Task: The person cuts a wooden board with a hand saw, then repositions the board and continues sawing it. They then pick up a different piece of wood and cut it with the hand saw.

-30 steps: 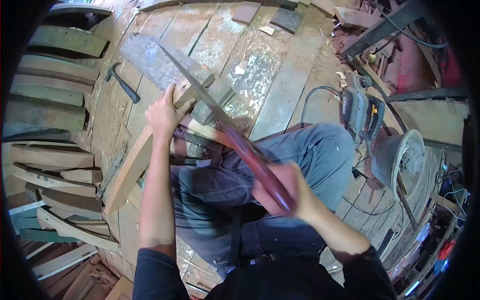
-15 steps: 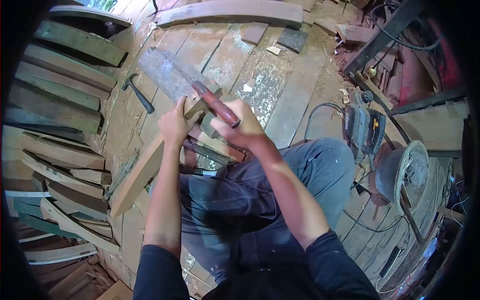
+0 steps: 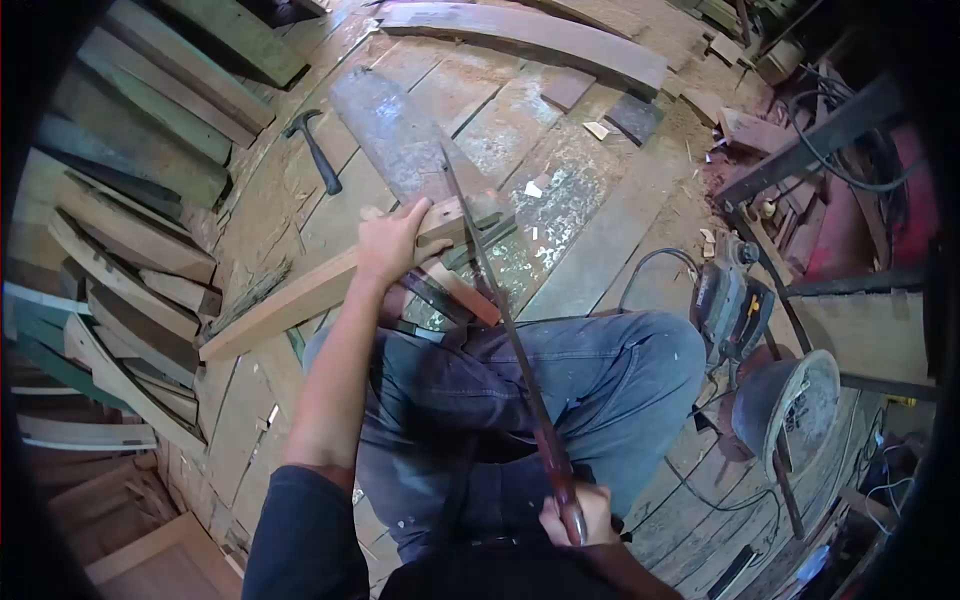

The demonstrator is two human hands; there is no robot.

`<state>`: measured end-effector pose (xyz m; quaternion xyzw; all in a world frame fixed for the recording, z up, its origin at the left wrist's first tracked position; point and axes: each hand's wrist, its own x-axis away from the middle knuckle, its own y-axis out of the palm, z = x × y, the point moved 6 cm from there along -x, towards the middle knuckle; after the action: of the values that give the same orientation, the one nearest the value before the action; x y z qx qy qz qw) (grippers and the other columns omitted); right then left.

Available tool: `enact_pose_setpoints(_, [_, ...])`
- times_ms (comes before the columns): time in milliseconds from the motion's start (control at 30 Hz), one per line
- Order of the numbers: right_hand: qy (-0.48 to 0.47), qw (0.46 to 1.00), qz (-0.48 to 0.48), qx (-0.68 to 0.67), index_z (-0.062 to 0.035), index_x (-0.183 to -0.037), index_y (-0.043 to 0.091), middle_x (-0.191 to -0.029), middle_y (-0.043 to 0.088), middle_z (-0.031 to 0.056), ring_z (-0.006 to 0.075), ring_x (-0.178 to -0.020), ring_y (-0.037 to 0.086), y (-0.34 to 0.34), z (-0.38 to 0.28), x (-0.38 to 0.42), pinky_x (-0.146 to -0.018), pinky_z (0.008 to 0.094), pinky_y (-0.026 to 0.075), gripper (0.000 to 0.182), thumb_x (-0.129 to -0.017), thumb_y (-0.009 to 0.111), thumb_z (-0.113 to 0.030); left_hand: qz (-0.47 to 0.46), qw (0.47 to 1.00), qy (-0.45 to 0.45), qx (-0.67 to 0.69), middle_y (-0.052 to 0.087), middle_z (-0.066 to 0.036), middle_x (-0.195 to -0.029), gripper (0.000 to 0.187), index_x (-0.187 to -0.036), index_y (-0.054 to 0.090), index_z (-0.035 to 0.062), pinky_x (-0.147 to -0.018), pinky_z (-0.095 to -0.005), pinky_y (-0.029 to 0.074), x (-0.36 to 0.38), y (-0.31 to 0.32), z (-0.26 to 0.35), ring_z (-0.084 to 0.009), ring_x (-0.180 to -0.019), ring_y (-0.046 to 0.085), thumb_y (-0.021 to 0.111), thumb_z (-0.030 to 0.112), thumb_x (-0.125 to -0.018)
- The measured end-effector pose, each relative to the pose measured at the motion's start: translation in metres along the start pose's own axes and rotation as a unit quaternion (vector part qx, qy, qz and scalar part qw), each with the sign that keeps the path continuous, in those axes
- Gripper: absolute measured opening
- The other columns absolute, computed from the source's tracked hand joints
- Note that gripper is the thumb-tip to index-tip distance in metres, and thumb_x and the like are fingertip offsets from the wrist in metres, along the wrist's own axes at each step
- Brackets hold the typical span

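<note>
My right hand (image 3: pixel 585 515) is closed round the dark red handle of a handsaw (image 3: pixel 515 345), close to my body. Its long thin blade, seen nearly edge-on, stretches forward across my lap to the end of a wooden beam (image 3: pixel 290 297). The blade crosses at that end; whether the teeth are in the wood cannot be made out. My left hand (image 3: pixel 392 240) grips the beam near the same end, thumb on top. The beam slants down to the left, and smaller wood pieces (image 3: pixel 450 285) lie beneath its end.
A hammer (image 3: pixel 315 150) and a broad grey board (image 3: pixel 390 130) lie ahead on the plank floor. Curved timbers (image 3: pixel 130 235) crowd the left side, and a long one (image 3: pixel 530 38) lies at the back. At right are a belt sander (image 3: pixel 735 300) with its cord and a metal bowl (image 3: pixel 790 410).
My right hand has drawn the saw back toward my body from over the beam's end. My left hand stays on the beam. The view has shifted and turned somewhat.
</note>
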<state>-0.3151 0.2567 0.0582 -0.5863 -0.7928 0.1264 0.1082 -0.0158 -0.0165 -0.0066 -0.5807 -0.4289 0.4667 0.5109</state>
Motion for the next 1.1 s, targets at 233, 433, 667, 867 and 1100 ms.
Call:
enact_pose_setpoints(233, [-0.111, 0.988, 0.057, -0.088, -0.002, -0.071, 0.058, -0.057, 0.056, 0.0132, 0.0302, -0.049, 0.057, 0.035, 0.01, -0.139, -0.05, 0.0362, 0.044, 0.011, -0.074, 0.068, -0.008, 0.052, 0.998, 0.012, 0.041, 0.071, -0.009, -0.095, 0.064, -0.119, 0.058, 0.0199, -0.059, -0.0418, 0.052, 0.0, -0.006, 0.002, -0.0299, -0.077, 0.069, 0.071, 0.061, -0.072])
enact_pose_setpoints(433, [-0.009, 0.995, 0.062, -0.074, -0.0014, -0.075, 0.06, -0.06, 0.057, 0.0143, 0.0287, -0.05, 0.058, 0.035, -0.007, -0.172, -0.05, 0.0369, 0.044, 0.009, -0.075, 0.067, -0.006, 0.014, 1.0, -0.005, 0.012, 0.071, -0.011, -0.097, 0.072, -0.124, 0.056, 0.0189, -0.064, -0.042, 0.053, -0.017, 0.005, -0.022, -0.0294, -0.075, 0.07, 0.067, 0.067, -0.072])
enact_pose_setpoints(667, [-0.015, 1.0, 0.003, 0.026, -0.0045, -0.071, 0.06, -0.054, 0.052, 0.0093, 0.0291, -0.045, 0.056, 0.005, -0.015, -0.018, -0.045, 0.0364, 0.045, 0.01, -0.069, 0.07, -0.005, 0.028, 0.999, -0.027, 0.024, 0.072, -0.011, -0.089, 0.072, -0.124, 0.058, 0.0187, -0.062, -0.0413, 0.053, -0.019, 0.009, -0.03, -0.031, -0.074, 0.069, 0.07, 0.065, -0.07])
enact_pose_setpoints(867, [-0.054, 0.991, 0.035, -0.117, -0.0026, -0.07, 0.05, -0.059, 0.046, 0.0025, 0.0095, -0.054, 0.043, 0.042, 0.017, -0.198, -0.051, 0.0288, 0.039, 0.017, -0.079, 0.065, -0.004, 0.038, 0.999, -0.021, 0.026, 0.071, -0.013, -0.086, 0.075, -0.127, 0.058, 0.0185, -0.061, -0.0431, 0.053, -0.022, 0.004, -0.032, -0.0323, -0.073, 0.069, 0.066, 0.069, -0.072])
enact_pose_setpoints(1100, [-0.006, 1.0, 0.029, 0.009, -0.0027, -0.073, 0.059, -0.058, 0.054, 0.0115, 0.027, -0.046, 0.058, 0.012, -0.001, -0.027, -0.046, 0.0363, 0.043, 0.008, -0.07, 0.066, -0.006, 0.041, 0.998, 0.001, 0.041, 0.071, -0.013, -0.091, 0.071, -0.124, 0.06, 0.0174, -0.062, -0.0423, 0.053, -0.027, 0.001, -0.037, -0.0329, -0.073, 0.069, 0.07, 0.064, -0.071])
